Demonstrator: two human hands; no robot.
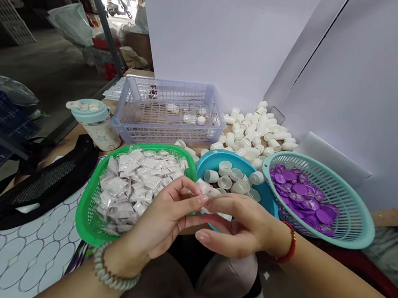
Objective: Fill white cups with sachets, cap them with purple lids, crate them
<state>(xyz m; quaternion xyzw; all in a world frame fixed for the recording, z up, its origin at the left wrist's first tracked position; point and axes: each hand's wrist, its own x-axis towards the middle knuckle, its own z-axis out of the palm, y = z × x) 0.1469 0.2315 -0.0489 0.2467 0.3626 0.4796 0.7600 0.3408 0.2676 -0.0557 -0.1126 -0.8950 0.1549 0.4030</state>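
Note:
In front of my lap, my left hand (170, 212) pinches a small whitish packet (203, 188) between thumb and fingers; the hands partly cover it. Meeting it from the right is my right hand (238, 221), its fingers stretched toward the packet and its thumb held apart. A green basket (84, 211) full of small white packets (129, 183) stands beside my left hand. Just behind both hands, a blue basin (213, 157) holds several translucent white cups (225, 168). To the right, a teal basket (357, 214) contains purple discs (300, 189).
A lavender crate (166, 136) with a few white pieces stands at the back, near a heap of white capsule-like containers (254, 132). On the left are a lidded tumbler (100, 128), a black mesh bag (46, 182) and printed sheets (22, 262). White panels (226, 27) rise behind.

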